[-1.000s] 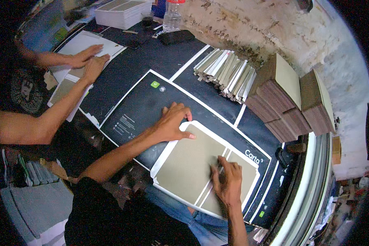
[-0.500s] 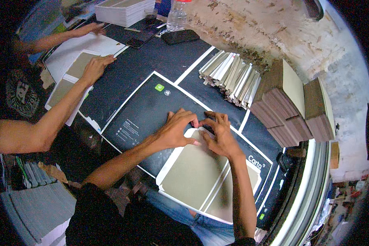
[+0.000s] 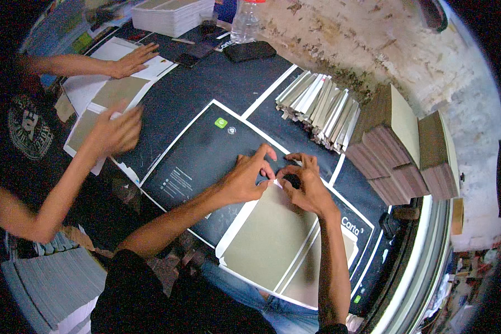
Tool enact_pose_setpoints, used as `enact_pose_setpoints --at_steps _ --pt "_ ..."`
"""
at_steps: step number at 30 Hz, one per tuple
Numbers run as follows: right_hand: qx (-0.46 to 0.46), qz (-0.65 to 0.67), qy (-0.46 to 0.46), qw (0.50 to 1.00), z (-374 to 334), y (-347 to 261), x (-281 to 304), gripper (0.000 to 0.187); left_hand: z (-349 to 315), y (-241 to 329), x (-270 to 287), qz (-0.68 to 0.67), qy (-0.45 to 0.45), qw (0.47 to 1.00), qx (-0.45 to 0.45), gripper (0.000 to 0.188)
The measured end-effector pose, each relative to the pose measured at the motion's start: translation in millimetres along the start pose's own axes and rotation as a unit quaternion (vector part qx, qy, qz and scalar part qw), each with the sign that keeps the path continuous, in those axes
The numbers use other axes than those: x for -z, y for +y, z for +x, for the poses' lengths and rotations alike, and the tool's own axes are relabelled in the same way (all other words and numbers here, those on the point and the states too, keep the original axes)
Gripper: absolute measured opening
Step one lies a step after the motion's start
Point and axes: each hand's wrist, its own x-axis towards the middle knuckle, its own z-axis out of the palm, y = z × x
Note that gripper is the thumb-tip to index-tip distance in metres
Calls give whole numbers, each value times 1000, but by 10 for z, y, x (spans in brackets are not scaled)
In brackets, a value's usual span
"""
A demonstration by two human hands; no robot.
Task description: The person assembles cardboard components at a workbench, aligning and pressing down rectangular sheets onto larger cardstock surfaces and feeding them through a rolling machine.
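The grey-brown panel [image 3: 268, 238] slants lengthwise toward lower right.

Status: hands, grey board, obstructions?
Left hand, right hand: fingertips at far corner of grey board. Board lying on black mat. Right forearm hiding part of it.

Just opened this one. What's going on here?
A person has both hands at the far corner of a grey board piece with white edges, the fingertips of the left hand and right hand close together there. The piece lies over a dark printed sheet. To the left, a co-worker rests one hand on a white sheet; the other hand is blurred. Further right stand stacked boards, beside a bundle of thin strips.
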Motion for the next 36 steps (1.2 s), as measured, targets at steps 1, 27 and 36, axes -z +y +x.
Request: enact_pose_setpoints --at_steps 1,27,36 --pt "0 -6 5 1000 -5 2 -13 17 -7 -16 -9 -8 4 1000 4 43" --pt "89 -83 78 990 -150 -199 -138 21 -33 84 110 -56 -24 997 49 60" --pt "55 -49 80 994 -180 -222 -167 21 -34 135 92 -33 -7 998 54 71"
